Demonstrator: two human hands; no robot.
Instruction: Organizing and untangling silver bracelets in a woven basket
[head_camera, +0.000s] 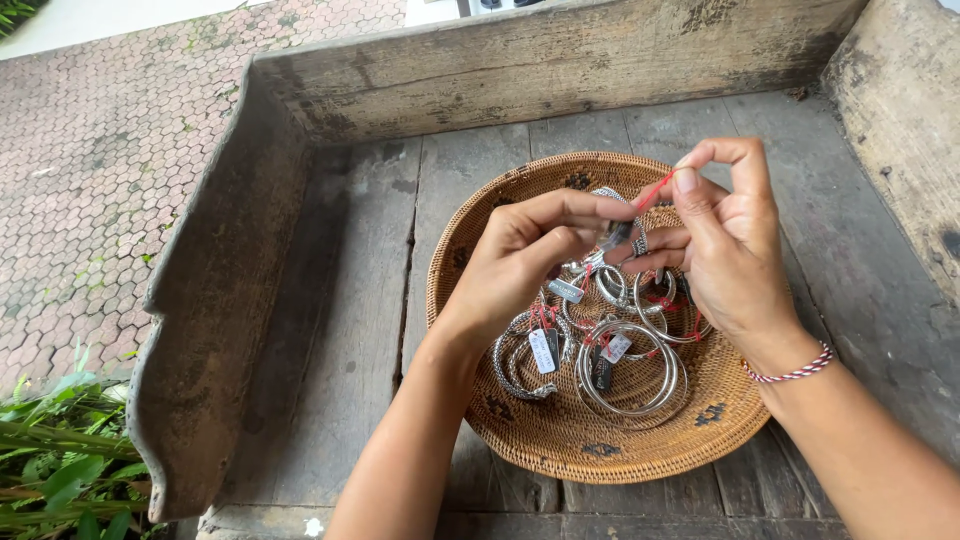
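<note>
A thin red string (655, 188) runs on a slant above the round woven rattan basket (560, 440), its long axis rising from lower left to upper right. Its upper end is pinched between thumb and forefinger of the right hand (725, 245), the other fingers loosely curled beneath. Its lower end goes down to a small silver ring with a dark tag (615, 237), held between the closed thumb and fingertips of the left hand (530, 255). The string looks taut and straight, bright red, very fine; only a short stretch shows between the two hands. The ring is mostly hidden by the fingers, so its facing cannot be told.

Both hands hover just over the middle of the basket, close together, fingertips nearly meeting. Beneath them lie several silver bangles (630, 370), some plain, some twisted, each with a small tag tied on by red thread. The basket rests on a weathered grey wooden bench (340, 330) with raised edges. A red-and-white braided bracelet (795, 373) circles the right wrist.
</note>
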